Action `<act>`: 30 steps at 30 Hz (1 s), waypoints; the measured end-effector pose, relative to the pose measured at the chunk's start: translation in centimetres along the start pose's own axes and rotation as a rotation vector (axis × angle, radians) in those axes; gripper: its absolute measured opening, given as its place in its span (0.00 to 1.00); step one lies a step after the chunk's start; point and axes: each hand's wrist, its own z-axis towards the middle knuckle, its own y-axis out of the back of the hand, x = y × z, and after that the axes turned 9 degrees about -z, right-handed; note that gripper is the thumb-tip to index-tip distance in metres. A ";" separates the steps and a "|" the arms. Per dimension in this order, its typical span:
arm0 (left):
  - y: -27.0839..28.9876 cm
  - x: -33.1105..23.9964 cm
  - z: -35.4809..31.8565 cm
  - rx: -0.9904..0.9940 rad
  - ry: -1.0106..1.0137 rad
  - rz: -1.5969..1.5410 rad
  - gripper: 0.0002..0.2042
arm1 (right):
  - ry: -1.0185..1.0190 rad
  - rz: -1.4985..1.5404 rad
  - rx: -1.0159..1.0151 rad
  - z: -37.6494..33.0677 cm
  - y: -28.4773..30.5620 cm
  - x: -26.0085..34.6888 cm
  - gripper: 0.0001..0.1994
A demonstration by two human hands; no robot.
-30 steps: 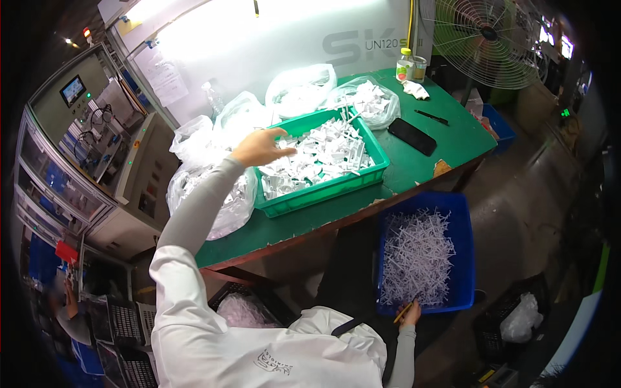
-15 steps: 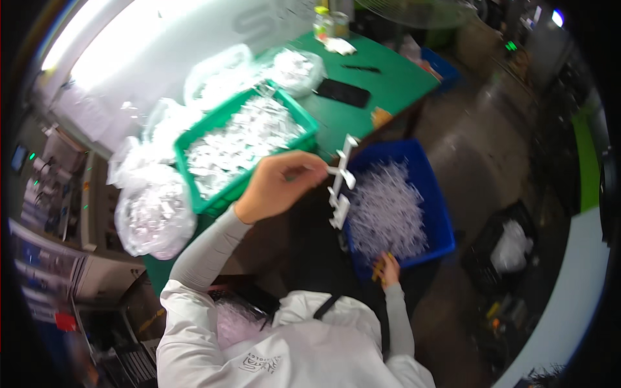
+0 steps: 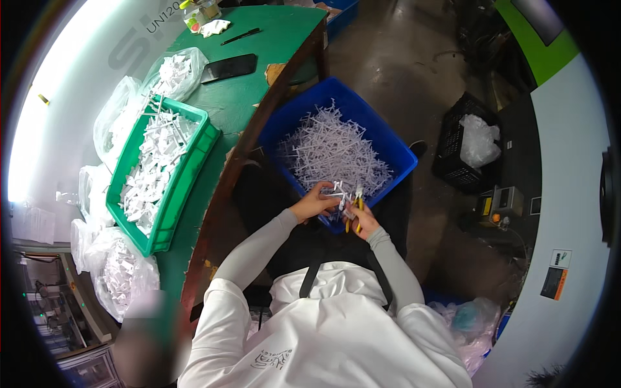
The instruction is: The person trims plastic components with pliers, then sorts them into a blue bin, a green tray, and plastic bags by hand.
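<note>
My left hand (image 3: 315, 202) grips a white plastic moulded part (image 3: 336, 191) over the near edge of a blue bin (image 3: 400, 150). My right hand (image 3: 362, 220) holds yellow-handled cutters (image 3: 354, 208), their jaws at the white part. The two hands meet just above my lap. The blue bin is heaped with white plastic sprue pieces (image 3: 333, 152). A green tray (image 3: 187, 171) of white moulded parts sits on the green table (image 3: 249, 90) to my left.
Clear bags of white parts (image 3: 123, 268) lie around the green tray. A black phone (image 3: 228, 68) and a pen (image 3: 240, 35) lie on the table's far end. A black crate (image 3: 467, 150) holding a plastic bag stands on the floor to the right.
My left hand went from the green tray to the blue bin, carrying a white part. My right hand came up with the cutters to meet it. The view swung toward the bin.
</note>
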 end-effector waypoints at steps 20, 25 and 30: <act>0.8 1.2 0.3 0.045 0.055 0.012 0.14 | -0.019 -0.236 -0.159 0.3 -3.3 -1.1 0.12; 2.4 2.0 1.5 -0.151 -0.082 -0.100 0.17 | 0.262 -0.723 -0.168 0.7 -2.1 -1.8 0.14; 2.8 1.3 1.4 -0.301 -0.071 -0.220 0.15 | 0.310 -1.047 -0.206 0.9 -1.0 -0.8 0.19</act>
